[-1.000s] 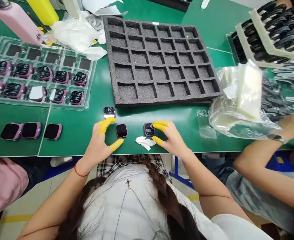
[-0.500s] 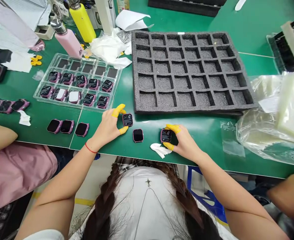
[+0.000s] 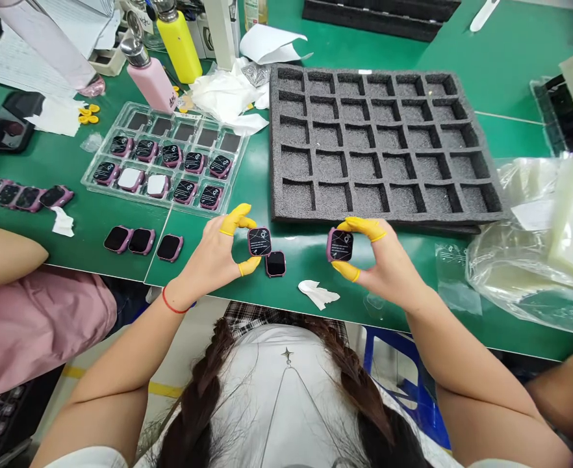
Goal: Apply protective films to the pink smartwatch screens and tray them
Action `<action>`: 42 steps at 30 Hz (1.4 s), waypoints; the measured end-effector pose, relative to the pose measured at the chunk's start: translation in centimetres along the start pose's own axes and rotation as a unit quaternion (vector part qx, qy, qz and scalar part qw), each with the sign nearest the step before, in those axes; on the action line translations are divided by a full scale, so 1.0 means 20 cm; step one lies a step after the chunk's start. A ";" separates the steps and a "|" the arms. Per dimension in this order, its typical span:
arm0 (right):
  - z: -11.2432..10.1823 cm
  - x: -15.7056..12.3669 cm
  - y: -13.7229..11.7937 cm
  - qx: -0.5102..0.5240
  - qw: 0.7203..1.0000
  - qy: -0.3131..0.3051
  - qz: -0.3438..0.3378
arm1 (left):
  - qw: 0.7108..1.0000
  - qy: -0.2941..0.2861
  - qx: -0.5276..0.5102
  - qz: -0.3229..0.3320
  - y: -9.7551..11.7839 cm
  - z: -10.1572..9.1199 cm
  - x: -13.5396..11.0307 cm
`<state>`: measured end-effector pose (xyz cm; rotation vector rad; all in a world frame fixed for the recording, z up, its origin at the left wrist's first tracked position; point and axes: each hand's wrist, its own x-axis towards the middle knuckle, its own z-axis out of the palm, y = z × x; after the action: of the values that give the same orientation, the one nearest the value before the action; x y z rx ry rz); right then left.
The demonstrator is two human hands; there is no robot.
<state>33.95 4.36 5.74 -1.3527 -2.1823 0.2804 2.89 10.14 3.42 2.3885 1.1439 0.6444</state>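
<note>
My left hand (image 3: pixel 221 253), with yellow finger cots on thumb and fingers, pinches a purple smartwatch case (image 3: pixel 260 242) by its edges, its lit screen facing up. Just below that case, partly overlapped by it in view, a dark-screened watch case (image 3: pixel 275 264) lies on the green table. In my right hand (image 3: pixel 379 263), also in yellow cots, a second lit watch case (image 3: pixel 340 246) is gripped between thumb and fingers, tilted a little. A crumpled white wipe (image 3: pixel 318 294) rests on the table between the hands, nearer the edge.
Ahead stands a grey foam tray (image 3: pixel 277 214) with square pockets. A clear plastic tray (image 3: pixel 157 207) of watch cases is at left, with more dark watch cases (image 3: pixel 143 241) before it. Bottles (image 3: pixel 152 84), a phone (image 3: pixel 13 121) and plastic bags (image 3: pixel 505 260) lie around. Co-workers sit on both sides.
Both hands have lifted their watch cases off the table. The right one has moved right and up, away from the wipe; the left has come closer to the dark-screened case. The camera view has shifted slightly.
</note>
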 end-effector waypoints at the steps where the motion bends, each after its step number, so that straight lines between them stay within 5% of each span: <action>1: -0.02 0.01 0.01 -0.006 1.000 0.008 -0.001 | 1.000 0.002 -0.008 0.002 0.01 0.00 0.00; 13: -0.13 0.21 0.18 -0.038 0.999 0.028 0.023 | 0.999 0.010 -0.023 0.020 0.08 -0.04 0.19; 20: -0.06 0.38 0.28 -0.017 0.994 -0.098 0.041 | 0.997 0.040 -0.001 0.062 0.18 -0.02 0.28; 24: -0.04 0.32 0.13 0.109 0.991 -0.014 0.081 | 0.993 0.072 0.043 0.077 0.26 -0.04 0.24; 26: -0.01 0.27 0.00 0.295 0.943 0.014 0.152 | 0.990 0.095 0.061 0.089 0.30 -0.04 0.21; 29: 0.04 0.23 -0.18 0.543 0.799 -0.029 0.255 | 0.984 0.119 0.081 0.103 0.36 -0.04 0.17; 31: 0.07 0.22 -0.26 0.605 0.740 -0.020 0.293 | 0.982 0.130 0.092 0.104 0.40 -0.03 0.15; 37: 0.12 0.22 -0.32 0.663 0.664 0.032 0.343 | 0.976 0.162 0.116 0.092 0.46 0.01 0.09; 42: 0.14 0.21 -0.34 0.682 0.630 0.064 0.366 | 0.971 0.185 0.119 0.098 0.49 0.06 0.07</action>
<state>25.79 5.17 7.92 -1.0331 -0.5685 1.6436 10.35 5.45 8.05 2.6832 1.1952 1.1145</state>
